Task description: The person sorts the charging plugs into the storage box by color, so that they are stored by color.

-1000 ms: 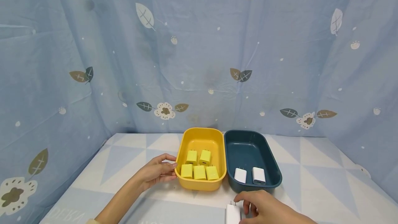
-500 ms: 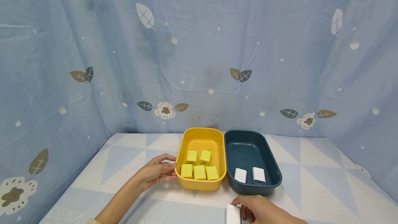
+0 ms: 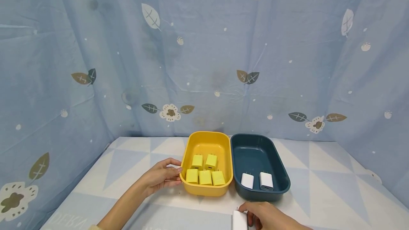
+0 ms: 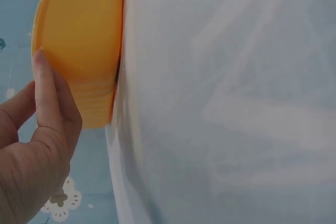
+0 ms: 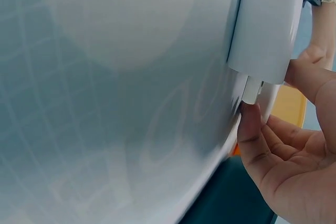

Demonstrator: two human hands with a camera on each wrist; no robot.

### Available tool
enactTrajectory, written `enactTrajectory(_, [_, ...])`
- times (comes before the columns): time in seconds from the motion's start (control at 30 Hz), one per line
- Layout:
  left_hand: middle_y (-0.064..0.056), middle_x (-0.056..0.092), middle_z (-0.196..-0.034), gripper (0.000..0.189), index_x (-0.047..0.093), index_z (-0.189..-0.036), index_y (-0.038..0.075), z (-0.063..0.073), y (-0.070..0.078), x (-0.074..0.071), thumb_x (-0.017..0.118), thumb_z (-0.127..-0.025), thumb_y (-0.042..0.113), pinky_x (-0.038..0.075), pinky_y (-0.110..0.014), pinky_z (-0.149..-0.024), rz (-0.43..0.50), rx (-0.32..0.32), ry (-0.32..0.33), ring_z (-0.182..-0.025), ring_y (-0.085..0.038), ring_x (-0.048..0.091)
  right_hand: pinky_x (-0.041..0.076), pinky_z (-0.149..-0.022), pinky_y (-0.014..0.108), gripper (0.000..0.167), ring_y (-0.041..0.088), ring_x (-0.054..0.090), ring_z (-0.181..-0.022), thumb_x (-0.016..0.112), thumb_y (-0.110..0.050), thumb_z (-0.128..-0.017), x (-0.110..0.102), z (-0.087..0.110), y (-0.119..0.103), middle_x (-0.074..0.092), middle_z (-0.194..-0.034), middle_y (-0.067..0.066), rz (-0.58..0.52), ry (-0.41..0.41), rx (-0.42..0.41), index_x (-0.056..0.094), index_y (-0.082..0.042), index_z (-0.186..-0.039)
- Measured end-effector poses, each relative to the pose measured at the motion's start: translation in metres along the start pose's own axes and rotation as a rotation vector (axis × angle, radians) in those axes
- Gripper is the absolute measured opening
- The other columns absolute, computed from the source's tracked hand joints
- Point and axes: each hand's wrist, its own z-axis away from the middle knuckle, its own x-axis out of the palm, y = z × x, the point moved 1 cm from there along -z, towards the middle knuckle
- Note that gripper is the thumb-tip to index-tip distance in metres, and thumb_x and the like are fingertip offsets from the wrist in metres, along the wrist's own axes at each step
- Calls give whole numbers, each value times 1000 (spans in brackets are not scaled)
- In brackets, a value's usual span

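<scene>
My left hand [image 3: 163, 176] rests against the left side of a yellow plastic bin [image 3: 209, 190], thumb tip at its rim [image 4: 35, 30] and the other fingers loosely bent beside the wall. Several yellow plug chargers [image 3: 205, 178] lie inside. At the table's front, my right hand [image 3: 266, 215] pinches a white plug charger [image 3: 239, 220] with metal prongs. In the right wrist view one fingertip is right at a prong [image 5: 252, 90], and the thumb touches the corner of the white body [image 5: 265, 24]. The charger's near end is cut off in the head view.
A dark blue bin [image 3: 257, 195] stands against the yellow one's right side, holding two white chargers [image 3: 266, 181]. A patterned cloth [image 3: 140, 155] covers the table. Behind it hangs a blue curtain [image 3: 204, 56] with leaves and flowers.
My right hand has come a little down and left, closing its fingers onto the white charger's prong end. The left hand and both bins keep their places.
</scene>
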Motion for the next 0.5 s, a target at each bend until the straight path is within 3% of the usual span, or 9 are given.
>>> enactTrajectory(0.2, [-14,65,-96,38,45,-129,-6,0,-1,0,63,-98,9,60,-34,-81,4,-1,-2,-82,-19,68,53,-66,20,52,5,55,-73,83,-24,-82,-4,6,-30,59,-88,-11,4,14,54,61,-9,-126])
enactTrajectory(0.33, [-14,65,-96,38,45,-128,-6,-1,-2,-1,63,-98,8,60,-34,-82,11,-2,-3,-83,-19,68,53,-66,19,53,5,56,-74,83,-32,-81,-3,4,-9,60,-89,-12,-26,17,50,62,-17,-127])
enactTrajectory(0.4, [-14,65,-96,38,45,-128,-6,-1,-2,-1,63,-98,8,60,-35,-82,10,4,-6,-83,-19,68,53,-67,20,52,6,56,-74,83,-30,-81,-5,5,-16,61,-89,-10,-21,27,71,62,-16,-127])
enactTrajectory(0.47, [-14,65,-96,38,45,-128,-6,-1,-2,-1,63,-98,9,60,-35,-82,4,8,-6,-83,-19,68,53,-67,18,53,5,57,-74,82,-34,-81,-6,5,-7,61,-90,-11,-22,30,66,61,-19,-128])
enactTrajectory(0.5, [-14,65,-96,38,45,-128,-6,-1,-2,-1,63,-98,9,60,-35,-82,2,10,-6,-83,-19,68,54,-67,20,52,7,57,-74,83,-31,-82,-7,7,-16,61,-90,-9,-16,36,86,61,-17,-127])
